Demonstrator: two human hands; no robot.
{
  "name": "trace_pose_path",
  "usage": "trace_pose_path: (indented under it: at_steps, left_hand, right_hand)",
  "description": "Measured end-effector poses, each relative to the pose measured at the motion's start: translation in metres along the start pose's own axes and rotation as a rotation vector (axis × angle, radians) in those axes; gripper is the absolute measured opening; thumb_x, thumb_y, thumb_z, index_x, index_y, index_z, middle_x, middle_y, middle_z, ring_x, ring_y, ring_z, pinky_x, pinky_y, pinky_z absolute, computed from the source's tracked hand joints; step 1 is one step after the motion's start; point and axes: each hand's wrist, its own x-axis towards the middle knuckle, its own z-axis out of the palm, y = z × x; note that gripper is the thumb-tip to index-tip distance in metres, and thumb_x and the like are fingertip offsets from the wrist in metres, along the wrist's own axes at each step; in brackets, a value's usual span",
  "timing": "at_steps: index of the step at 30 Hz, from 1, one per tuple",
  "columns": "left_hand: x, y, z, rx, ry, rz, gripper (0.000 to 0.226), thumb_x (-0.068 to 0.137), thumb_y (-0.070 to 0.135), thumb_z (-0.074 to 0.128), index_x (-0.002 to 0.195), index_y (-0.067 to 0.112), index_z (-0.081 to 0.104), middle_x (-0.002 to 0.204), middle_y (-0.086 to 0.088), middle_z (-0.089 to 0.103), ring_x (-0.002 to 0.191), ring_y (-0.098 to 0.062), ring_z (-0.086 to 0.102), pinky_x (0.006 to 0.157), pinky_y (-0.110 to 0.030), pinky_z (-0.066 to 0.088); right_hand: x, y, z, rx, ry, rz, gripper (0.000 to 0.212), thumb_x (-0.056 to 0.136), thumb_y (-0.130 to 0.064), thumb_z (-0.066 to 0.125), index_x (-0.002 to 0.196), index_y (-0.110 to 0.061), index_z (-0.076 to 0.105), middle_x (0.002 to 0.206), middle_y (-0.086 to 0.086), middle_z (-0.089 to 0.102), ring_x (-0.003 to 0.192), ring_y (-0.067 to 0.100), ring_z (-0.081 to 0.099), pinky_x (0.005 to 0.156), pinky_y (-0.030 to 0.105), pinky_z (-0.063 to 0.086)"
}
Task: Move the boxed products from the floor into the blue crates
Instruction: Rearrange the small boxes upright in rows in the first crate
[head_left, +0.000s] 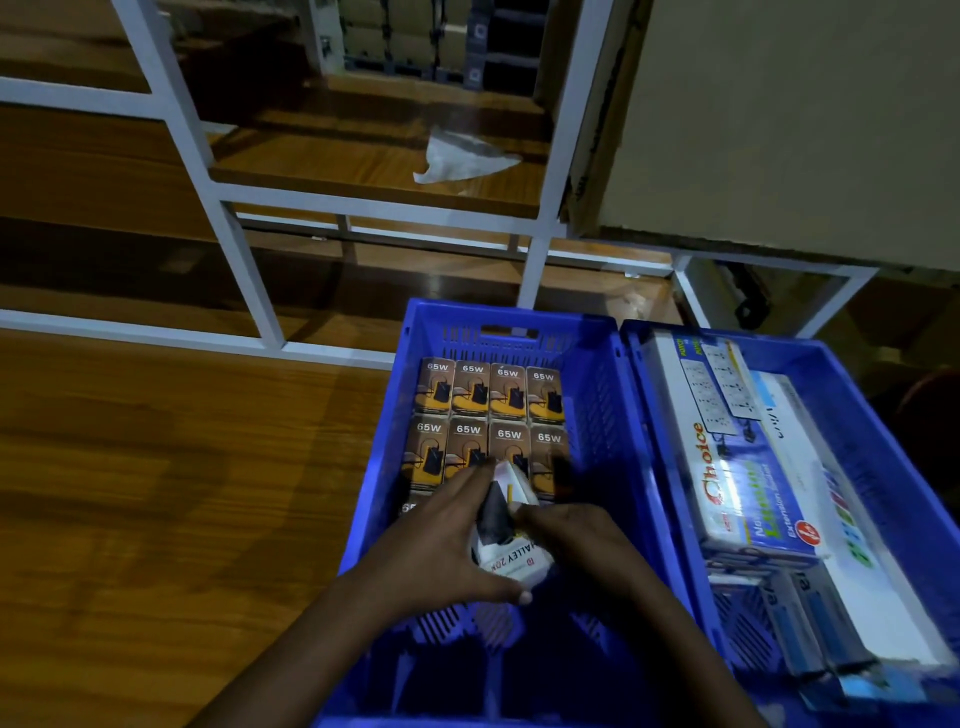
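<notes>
Our left hand (441, 540) and right hand (582, 540) both gripping a white box (511, 551), over the left blue crate (597, 415), 65W boxes (488, 421) at twelve o'clock

Two bare forearms enter from the bottom edge of the frame, with no sleeves, gloves or watch on them. The left hand (441, 540) and right hand (576, 540) carry no rings. One short, pale thumbnail shows at lower centre.

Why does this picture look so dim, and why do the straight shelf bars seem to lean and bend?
Head view: the room light is low, with a bright glare patch on the Choice box in the right crate. The wide lens bows and tilts the white shelf frame. The white box, gripped by the left hand and right hand, looks slightly motion-blurred.
</notes>
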Motion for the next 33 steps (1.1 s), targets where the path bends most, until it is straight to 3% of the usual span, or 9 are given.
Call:
trace_pose_path:
  at_steps: [4,9,11,14,16,20,25,29,33]
  left_hand:
    - [0.007,-0.01,0.005,-0.107,0.151,-0.032,0.113,0.074,0.083,0.065,0.163,0.035,0.014,0.166,0.023,0.015,0.151,0.002,0.021,0.121,-0.029,0.032]
    - [0.014,-0.007,-0.006,-0.55,0.217,-0.171,0.079,0.077,0.084,0.058,0.128,0.025,0.067,0.118,0.025,0.07,0.111,-0.003,0.067,0.093,-0.024,0.053]
    - [0.014,-0.003,-0.013,-0.702,0.127,-0.255,0.069,0.086,0.076,0.054,0.109,0.015,0.074,0.095,0.013,0.077,0.092,-0.01,0.073,0.083,-0.025,0.054]
    - [0.014,-0.005,-0.017,-0.876,0.073,-0.322,0.053,0.088,0.062,0.066,0.108,0.014,0.078,0.107,-0.009,0.079,0.105,-0.027,0.074,0.098,-0.042,0.056]
    - [0.016,-0.007,-0.016,-0.894,0.133,-0.287,0.046,0.082,0.058,0.076,0.106,0.019,0.079,0.104,-0.009,0.079,0.102,-0.032,0.074,0.088,-0.046,0.055]
    - [0.017,-0.007,-0.014,-0.872,0.306,-0.158,0.053,0.072,0.044,0.089,0.115,0.017,0.074,0.106,0.0,0.08,0.102,-0.023,0.076,0.08,-0.037,0.063]
    - [0.008,-0.008,-0.005,-0.556,0.41,0.012,0.076,0.068,0.046,0.093,0.136,0.037,0.06,0.124,0.023,0.069,0.112,0.001,0.067,0.087,-0.032,0.062]
    - [0.007,-0.007,0.007,0.027,0.409,0.304,0.095,0.079,0.058,0.08,0.157,0.029,0.035,0.16,0.013,0.041,0.147,-0.005,0.038,0.114,-0.034,0.045]
    - [0.004,-0.001,0.008,0.161,0.351,0.466,0.093,0.089,0.051,0.074,0.162,0.02,0.025,0.168,0.007,0.026,0.156,-0.005,0.019,0.123,-0.026,0.031]
  right_hand:
    - [0.005,0.002,0.005,-0.071,0.228,-0.193,0.013,0.085,-0.029,0.082,0.09,-0.018,0.078,0.078,-0.005,0.078,0.073,0.01,0.073,0.061,0.022,0.056]
    - [-0.006,0.006,0.011,-0.372,0.195,-0.554,0.052,0.079,-0.034,0.086,0.12,-0.046,0.058,0.112,-0.022,0.068,0.104,-0.003,0.065,0.077,0.018,0.057]
    - [-0.006,0.007,0.011,-0.572,0.172,-0.672,0.062,0.079,-0.036,0.081,0.133,-0.042,0.05,0.124,-0.02,0.059,0.114,-0.002,0.056,0.088,0.02,0.054]
    - [-0.003,0.011,0.008,-0.821,0.197,-0.729,0.073,0.08,-0.045,0.072,0.146,-0.027,0.045,0.139,-0.011,0.053,0.127,0.005,0.048,0.104,0.026,0.047]
    - [0.002,0.015,0.007,-0.848,0.226,-0.659,0.083,0.081,-0.05,0.069,0.154,-0.024,0.038,0.152,-0.009,0.045,0.139,0.007,0.042,0.111,0.028,0.044]
    - [0.008,0.016,0.009,-0.621,0.405,-0.431,0.082,0.077,-0.034,0.084,0.147,-0.023,0.044,0.145,-0.011,0.051,0.133,0.004,0.049,0.103,0.007,0.04]
    - [0.012,0.011,-0.001,-0.12,0.34,-0.117,0.004,0.09,-0.019,0.074,0.089,-0.021,0.078,0.093,0.0,0.076,0.071,-0.006,0.065,0.063,0.007,0.047]
    - [0.009,0.003,0.003,0.44,0.111,0.089,0.032,0.097,-0.03,0.06,0.108,-0.006,0.076,0.104,0.018,0.078,0.096,0.027,0.074,0.084,0.037,0.056]
    - [0.011,0.006,0.001,0.566,0.067,0.101,0.053,0.094,-0.047,0.063,0.121,-0.002,0.073,0.115,0.023,0.073,0.107,0.036,0.068,0.1,0.05,0.051]
